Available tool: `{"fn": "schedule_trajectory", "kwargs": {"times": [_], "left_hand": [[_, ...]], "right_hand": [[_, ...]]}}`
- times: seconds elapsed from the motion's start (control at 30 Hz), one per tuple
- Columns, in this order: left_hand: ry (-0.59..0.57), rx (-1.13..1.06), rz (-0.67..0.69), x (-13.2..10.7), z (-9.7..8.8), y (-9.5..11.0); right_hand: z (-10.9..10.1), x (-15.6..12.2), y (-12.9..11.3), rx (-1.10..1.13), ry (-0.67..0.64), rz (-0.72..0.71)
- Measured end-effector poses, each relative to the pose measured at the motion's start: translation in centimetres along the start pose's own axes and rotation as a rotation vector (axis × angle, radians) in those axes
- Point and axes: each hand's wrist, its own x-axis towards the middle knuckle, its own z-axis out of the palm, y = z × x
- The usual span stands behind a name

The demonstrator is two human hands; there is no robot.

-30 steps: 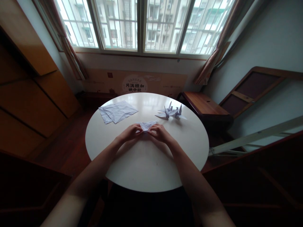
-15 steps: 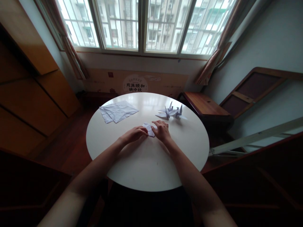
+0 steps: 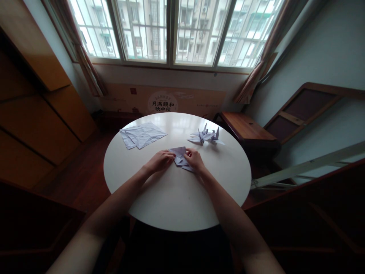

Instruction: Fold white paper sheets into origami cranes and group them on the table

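A partly folded piece of white paper (image 3: 179,155) lies on the round white table (image 3: 176,198), between my two hands. My left hand (image 3: 160,160) pinches its left edge with curled fingers. On the paper's right side my right hand (image 3: 194,159) grips it, fingers bent over the fold. A flap of the paper stands up between the hands.
A stack of creased paper sheets (image 3: 142,134) lies at the table's far left. Two folded paper cranes (image 3: 205,136) stand at the far right. A wooden side table (image 3: 246,129) is beyond the right edge, and wooden cabinets (image 3: 42,114) line the left wall.
The paper was pressed flat under both hands half a second ago. Now a flap is lifted and the paper looks wider between the hands. The right hand has shifted slightly toward me.
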Motion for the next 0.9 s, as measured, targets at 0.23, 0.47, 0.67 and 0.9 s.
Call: {"fn": "schedule_trajectory", "kwargs": {"times": [0.23, 0.47, 0.67, 0.9], "left_hand": [[0.055, -0.013, -0.024, -0.2, 0.8, -0.7], [0.029, 0.007, -0.165, -0.3, 1.0, -0.3], [0.041, 0.128, -0.199, -0.2, 1.5, -0.1], [0.057, 0.278, -0.318, 0.0, 0.9, 0.7]], "right_hand": [[-0.2, -0.1, 0.3, -0.147, 0.080, 0.024], [-0.4, 0.0, 1.2, -0.077, -0.056, -0.266], [-1.2, -0.3, 0.8, -0.169, -0.152, -0.332], [-1.9, -0.5, -0.1, -0.190, -0.009, -0.295]]}}
